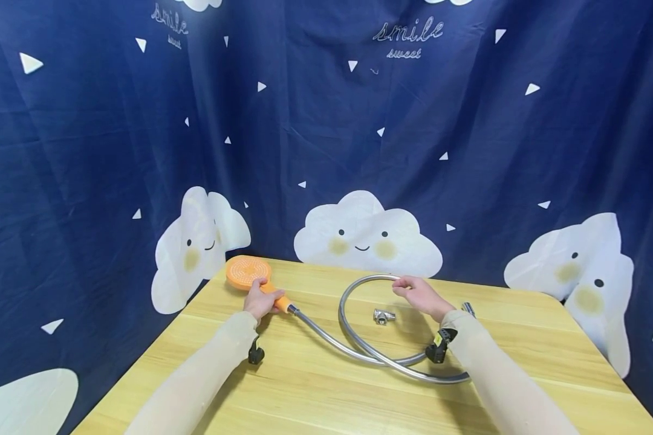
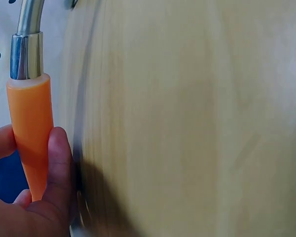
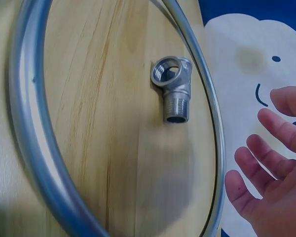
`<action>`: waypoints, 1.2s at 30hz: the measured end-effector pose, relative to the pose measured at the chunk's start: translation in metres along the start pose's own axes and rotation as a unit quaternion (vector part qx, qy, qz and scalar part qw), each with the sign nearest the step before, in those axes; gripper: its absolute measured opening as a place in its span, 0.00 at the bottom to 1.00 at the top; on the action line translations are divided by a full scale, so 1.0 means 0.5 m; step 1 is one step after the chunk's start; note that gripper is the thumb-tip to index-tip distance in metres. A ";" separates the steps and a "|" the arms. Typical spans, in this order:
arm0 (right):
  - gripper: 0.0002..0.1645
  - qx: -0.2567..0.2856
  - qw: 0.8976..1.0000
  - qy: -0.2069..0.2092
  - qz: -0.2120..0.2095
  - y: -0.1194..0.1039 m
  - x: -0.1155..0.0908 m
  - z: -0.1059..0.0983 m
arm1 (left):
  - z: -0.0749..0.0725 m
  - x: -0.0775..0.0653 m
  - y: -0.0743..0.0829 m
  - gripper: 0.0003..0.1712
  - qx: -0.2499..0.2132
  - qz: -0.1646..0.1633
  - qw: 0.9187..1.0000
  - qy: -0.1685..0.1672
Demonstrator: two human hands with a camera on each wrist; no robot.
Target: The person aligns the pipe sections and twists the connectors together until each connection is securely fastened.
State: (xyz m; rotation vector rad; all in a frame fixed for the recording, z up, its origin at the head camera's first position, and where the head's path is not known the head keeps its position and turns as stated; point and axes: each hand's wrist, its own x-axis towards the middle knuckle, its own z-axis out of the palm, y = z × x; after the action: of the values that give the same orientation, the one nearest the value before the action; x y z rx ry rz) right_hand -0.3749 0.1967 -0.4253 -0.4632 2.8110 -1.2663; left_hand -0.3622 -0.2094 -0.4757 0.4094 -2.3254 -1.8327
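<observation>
With the shower head (image 1: 247, 272) held by left grip (image 1: 260, 300), right grip (image 1: 421, 295) relaxed, the tee fitting (image 3: 174, 89) could be struck by dragged hose (image 3: 30, 108)

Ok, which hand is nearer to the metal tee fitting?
The right hand. It is just to the right of the metal tee fitting; the left hand is farther off, to the fitting's left, holding the orange shower head.

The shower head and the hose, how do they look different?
The shower head is orange, but the hose is silvery. The shower head has a wide, flat, rounded face, while the hose is long and thin. The left hand grips the shower head; the hose bends into a loop. They're joined together.
</observation>
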 end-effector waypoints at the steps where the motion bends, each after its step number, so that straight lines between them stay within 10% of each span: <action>1: 0.17 0.000 1.000 0.000 -0.001 0.001 0.000 -0.001 | -0.001 0.001 0.000 0.41 0.005 -0.002 1.000 -0.001; 36: 0.20 0.021 1.000 -0.015 0.001 0.042 -0.020 -0.036 | -0.025 -0.010 0.038 0.33 0.234 0.009 0.972 -0.001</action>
State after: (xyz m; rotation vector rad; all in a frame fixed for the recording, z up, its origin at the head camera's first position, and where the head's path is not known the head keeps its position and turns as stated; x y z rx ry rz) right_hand -0.3733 0.2255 -0.4296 -0.4731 2.7539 -1.3030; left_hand -0.3563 -0.2152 -0.4542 0.4372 -2.7412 -1.2581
